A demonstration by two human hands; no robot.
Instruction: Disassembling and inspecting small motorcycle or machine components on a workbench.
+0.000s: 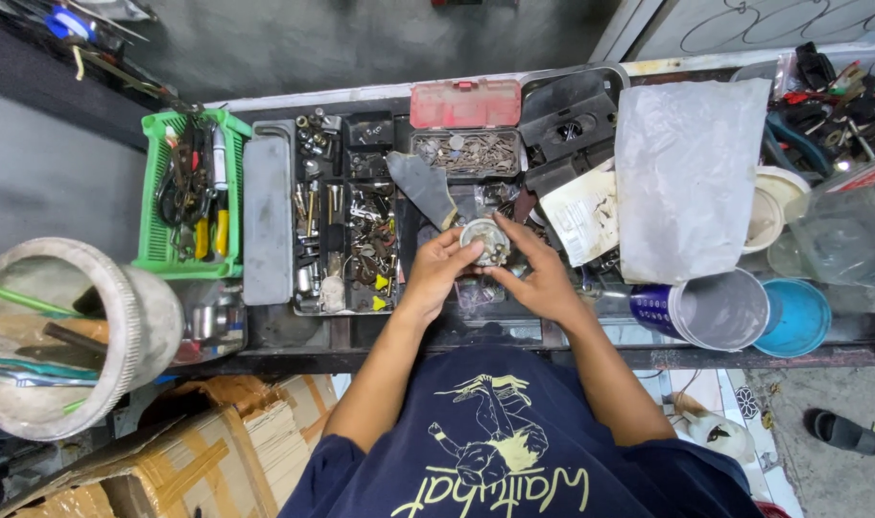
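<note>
Both my hands meet over the middle of the workbench around a small round metal container (484, 241) with tiny parts inside. My left hand (441, 265) grips its left side with fingers curled on the rim. My right hand (533, 270) holds its right side, thumb and fingers on the edge. The container hovers just in front of a compartment tray of screws and small hardware (346, 225) and below an open red-lidded box of metal bits (466, 151).
A green basket of hand tools (190, 192) stands at the left beside a grey lid (267, 216). A large grey plastic sheet (689, 173), a blue can (711, 309) and a blue lid (798, 317) lie right. A concrete pot (68, 331) and cardboard boxes (193, 451) sit lower left.
</note>
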